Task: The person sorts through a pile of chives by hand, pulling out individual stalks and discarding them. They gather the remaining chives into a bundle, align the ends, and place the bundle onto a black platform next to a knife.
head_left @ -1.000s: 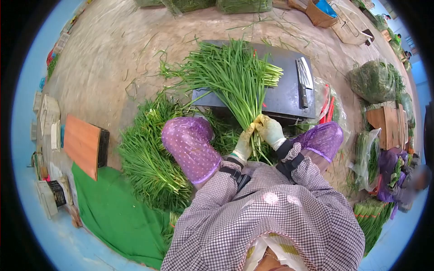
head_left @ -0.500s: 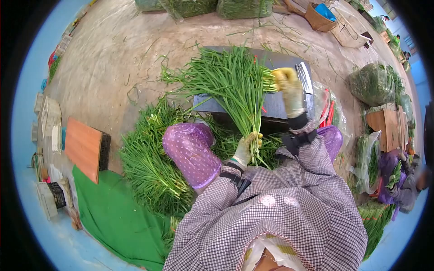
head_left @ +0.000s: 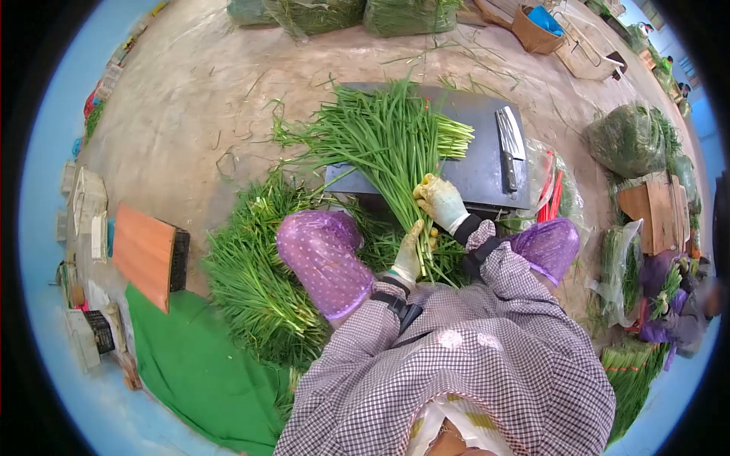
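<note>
Stalks point(head_left: 403, 194) with green leaves point(head_left: 376, 125) slant over the near edge of the table point(head_left: 487, 182), their lower ends in the left hand point(head_left: 408, 255), fingers closed round them. Just above, the right hand point(head_left: 442, 201) bends its fingers; whether they grip is unclear. Near the right edge lies a knife point(head_left: 508, 135).

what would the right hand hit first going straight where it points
Most likely the bunch of green stalks, just ahead of the right hand; depth is unclear, they may already touch.
</note>
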Demonstrator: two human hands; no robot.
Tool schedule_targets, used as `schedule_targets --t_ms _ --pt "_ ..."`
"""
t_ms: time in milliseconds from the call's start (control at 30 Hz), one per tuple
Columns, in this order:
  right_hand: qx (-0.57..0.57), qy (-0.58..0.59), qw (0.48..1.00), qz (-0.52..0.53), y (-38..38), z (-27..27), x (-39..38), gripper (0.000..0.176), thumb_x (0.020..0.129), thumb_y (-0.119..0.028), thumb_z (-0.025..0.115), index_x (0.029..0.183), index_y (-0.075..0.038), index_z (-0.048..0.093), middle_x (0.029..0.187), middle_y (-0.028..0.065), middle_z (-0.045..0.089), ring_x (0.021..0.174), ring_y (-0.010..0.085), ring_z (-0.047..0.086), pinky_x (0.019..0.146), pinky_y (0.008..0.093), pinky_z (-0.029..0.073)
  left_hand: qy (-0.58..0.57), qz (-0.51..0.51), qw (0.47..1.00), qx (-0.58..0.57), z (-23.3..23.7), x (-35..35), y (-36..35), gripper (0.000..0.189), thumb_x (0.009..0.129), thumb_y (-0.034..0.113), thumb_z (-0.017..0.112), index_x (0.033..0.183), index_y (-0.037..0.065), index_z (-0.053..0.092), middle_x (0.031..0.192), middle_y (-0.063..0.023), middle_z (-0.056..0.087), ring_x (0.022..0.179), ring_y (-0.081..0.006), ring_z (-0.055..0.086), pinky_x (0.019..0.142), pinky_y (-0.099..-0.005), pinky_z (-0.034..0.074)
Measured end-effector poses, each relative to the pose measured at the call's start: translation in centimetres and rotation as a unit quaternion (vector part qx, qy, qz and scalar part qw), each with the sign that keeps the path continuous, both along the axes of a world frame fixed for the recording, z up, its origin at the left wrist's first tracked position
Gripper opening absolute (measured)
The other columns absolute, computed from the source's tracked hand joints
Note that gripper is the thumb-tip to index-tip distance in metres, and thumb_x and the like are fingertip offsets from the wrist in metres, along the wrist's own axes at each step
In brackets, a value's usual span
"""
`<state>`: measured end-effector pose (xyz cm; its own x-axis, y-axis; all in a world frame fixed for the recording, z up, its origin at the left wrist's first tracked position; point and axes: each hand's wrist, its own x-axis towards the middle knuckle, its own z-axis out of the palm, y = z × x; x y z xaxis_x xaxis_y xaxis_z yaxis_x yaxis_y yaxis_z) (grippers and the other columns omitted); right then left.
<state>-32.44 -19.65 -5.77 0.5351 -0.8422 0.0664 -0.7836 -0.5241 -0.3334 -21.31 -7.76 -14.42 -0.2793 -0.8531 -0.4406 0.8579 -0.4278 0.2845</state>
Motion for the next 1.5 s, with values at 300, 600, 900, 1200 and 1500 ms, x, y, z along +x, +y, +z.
schedule_targets --t_ms 300,600,900,1200,1500 --pt "0.092 -0.281 0.955 -0.028 -3.5 0.3 -1.8 0.011 0.087 -0.02 0.07 0.093 -0.012 0.076 0.096 0.0071 0.067 0.096 0.0245 0.064 0.087 0.0377 0.051 0.003 0.008 1.0 0.007 1.1 -0.3 0.1 0.031 0.101 0.034 0.064 0.115 0.007 0.062 0.09 -0.009 0.071 0.066 -0.0157 0.065 0.062 -0.0295 0.056" --pt "0.284 -0.464 0.833 -0.103 0.7 7.3 -10.2 0.031 0.104 -0.027 0.056 0.115 -0.002 0.068 0.099 0.0092 0.072 0.085 0.0169 0.067 0.081 0.0332 0.055 -0.092 -0.034 0.995 -0.018 1.0 0.1 0.2 0.039 0.096 0.039 0.069 0.107 0.001 0.067 0.084 -0.0078 0.072 0.068 -0.0164 0.068 0.057 -0.0271 0.056" --pt "0.549 -0.273 0.79 -0.018 5.4 1.5 -6.0 0.063 0.1 -0.05 0.058 0.13 0.005 0.06 0.124 0.0242 0.067 0.122 0.0277 0.062 0.104 0.0394 0.049 -0.18 -0.069 0.97 -0.146 5.4 0.3 1.0 0.032 0.101 0.036 0.062 0.114 0.007 0.059 0.08 0.0016 0.059 0.061 -0.0067 0.055 0.046 -0.0186 0.04" --pt "0.545 -0.689 0.46 0.13 1.9 7.1 -3.5 0.101 0.085 -0.068 0.064 0.155 -0.003 0.032 0.155 0.0223 0.039 0.133 0.0336 0.052 0.109 0.0565 0.046 -0.127 -0.251 0.941 -0.188 11.5 0.6 1.7 0.047 0.09 0.034 0.078 0.12 0.004 0.057 0.091 -0.0024 0.063 0.072 -0.0113 0.061 0.059 -0.0234 0.05" --pt "0.174 -0.693 0.689 -0.121 -0.3 17.5 -10.1 0.024 0.093 -0.013 0.072 0.113 -0.001 0.066 0.094 0.0049 0.069 0.078 0.0131 0.065 0.072 0.0261 0.053 -0.355 -0.161 0.785 -0.482 20.9 -4.0 -9.4 0.109 0.075 0.011 0.088 0.16 0.005 0.02 0.156 -0.0095 0.037 0.139 -0.0168 0.039 0.119 -0.0336 0.029"
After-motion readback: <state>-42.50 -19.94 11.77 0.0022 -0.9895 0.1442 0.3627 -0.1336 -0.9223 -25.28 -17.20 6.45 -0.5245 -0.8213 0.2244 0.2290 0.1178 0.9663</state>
